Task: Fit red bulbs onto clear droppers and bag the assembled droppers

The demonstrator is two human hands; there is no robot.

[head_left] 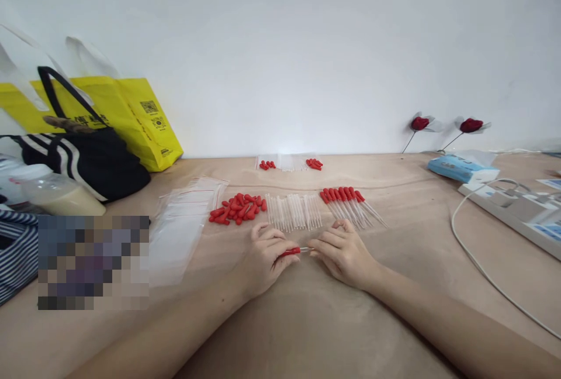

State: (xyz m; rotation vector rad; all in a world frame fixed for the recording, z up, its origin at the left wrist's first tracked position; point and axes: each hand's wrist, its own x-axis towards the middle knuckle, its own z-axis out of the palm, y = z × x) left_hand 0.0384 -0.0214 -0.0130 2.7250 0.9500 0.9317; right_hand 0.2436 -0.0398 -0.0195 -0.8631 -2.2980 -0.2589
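Observation:
My left hand [272, 250] is closed around a red rubber bulb [294, 251]. My right hand [339, 250] pinches a thin clear dropper tube [305, 249], whose end meets the bulb's mouth; how deep it sits I cannot tell. Just beyond my hands lies a row of loose clear tubes [293, 213]. To its left is a heap of red bulbs [239, 208]. On the right, several droppers [348, 203] with red bulbs fitted on clear tubes lie side by side, bulbs pointing away from me.
Clear zip bags [184, 227] lie left of the bulbs. Near the wall is a filled clear bag [290, 162]. A black bag [87, 162], yellow bag [144, 121] and bottle [56, 189] stand left. At right are a tissue pack [460, 167], power strip [504, 206] and cable [471, 256].

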